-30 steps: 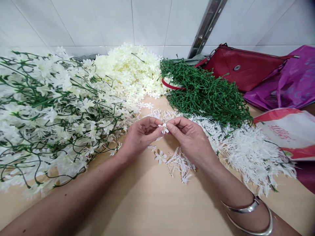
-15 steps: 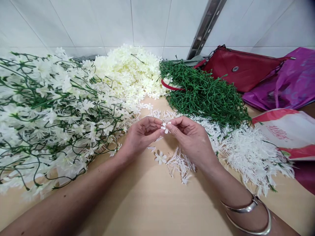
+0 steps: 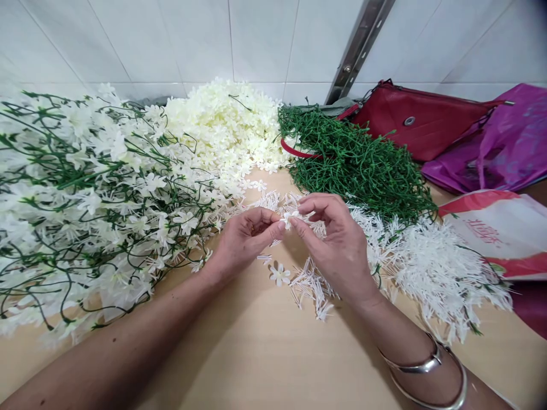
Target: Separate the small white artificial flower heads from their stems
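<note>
A small white flower (image 3: pixel 289 220) is between my two hands above the table. My left hand (image 3: pixel 250 236) pinches its left side between thumb and finger. The thumb of my right hand (image 3: pixel 335 242) touches its right side, with the index finger raised a little above it. Below my hands, a loose white flower (image 3: pixel 280 274) lies on the table beside a small heap of thin white stamens (image 3: pixel 314 287). More stamens lie behind my hands, partly hidden by them.
Assembled white flowers on green stems (image 3: pixel 106 199) cover the left side. Behind stand a pile of cream blossoms (image 3: pixel 226 125) and green stems (image 3: pixel 363 165). White stamen bunches (image 3: pixel 444 267), a red bag (image 3: pixel 427 117), a purple bag (image 3: pixel 499 142) and a white-and-red bag (image 3: pixel 499 230) are at right.
The fingers of my right hand have lifted and spread away from its thumb at the flower. My left hand keeps its pinch in nearly the same place.
</note>
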### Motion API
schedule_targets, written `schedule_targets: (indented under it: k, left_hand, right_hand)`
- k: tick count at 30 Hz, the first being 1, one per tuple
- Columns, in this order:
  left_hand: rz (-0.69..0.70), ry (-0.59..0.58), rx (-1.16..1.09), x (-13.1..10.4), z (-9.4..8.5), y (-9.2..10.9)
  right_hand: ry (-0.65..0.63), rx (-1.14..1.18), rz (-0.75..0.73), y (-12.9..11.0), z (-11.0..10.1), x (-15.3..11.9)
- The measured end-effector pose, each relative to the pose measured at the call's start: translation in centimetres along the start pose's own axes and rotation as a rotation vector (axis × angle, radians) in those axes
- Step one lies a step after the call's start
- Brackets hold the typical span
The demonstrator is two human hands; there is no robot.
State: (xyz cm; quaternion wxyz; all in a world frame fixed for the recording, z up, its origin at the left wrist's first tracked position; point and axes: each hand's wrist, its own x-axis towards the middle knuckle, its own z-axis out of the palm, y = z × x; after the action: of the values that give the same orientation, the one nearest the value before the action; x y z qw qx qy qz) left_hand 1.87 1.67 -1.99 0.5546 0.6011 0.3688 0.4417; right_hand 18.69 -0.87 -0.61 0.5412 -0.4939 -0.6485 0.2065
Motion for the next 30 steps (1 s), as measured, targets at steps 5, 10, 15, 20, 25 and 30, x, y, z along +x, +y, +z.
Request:
schedule_targets:
  k: [5,10,15,20,25,30]
  left_hand:
    - [0.005,-0.013,-0.012,-0.01,-0.08,-0.15]
    - [0.008,-0.017,-0.009,-0.05,-0.09,0.00]
    - [-0.006,0.000,-0.003,-0.14,0.03,0.24]
    - [-0.013,0.002,-0.003,-0.14,0.08,0.41]
    - [-0.020,0.000,-0.001,-0.18,0.03,0.09]
    - [-0.005,0.009,0.036,-0.32,0.05,-0.32]
  right_hand:
    - [-0.088,-0.187,-0.273,-0.17,-0.48,0.21]
    - [-0.130,-0.183,-0.269,0.25,-0.47,0.30]
    - [-0.119,-0.153,-0.231,0.28,-0.40,0.28]
    - [-0.122,-0.145,-0.218,0.05,-0.44,0.25]
    - [-0.137,-0.140,-0.208,-0.22,-0.39,0.23]
    - [-0.162,-0.142,-0.179,-0.29,-0.42,0.18]
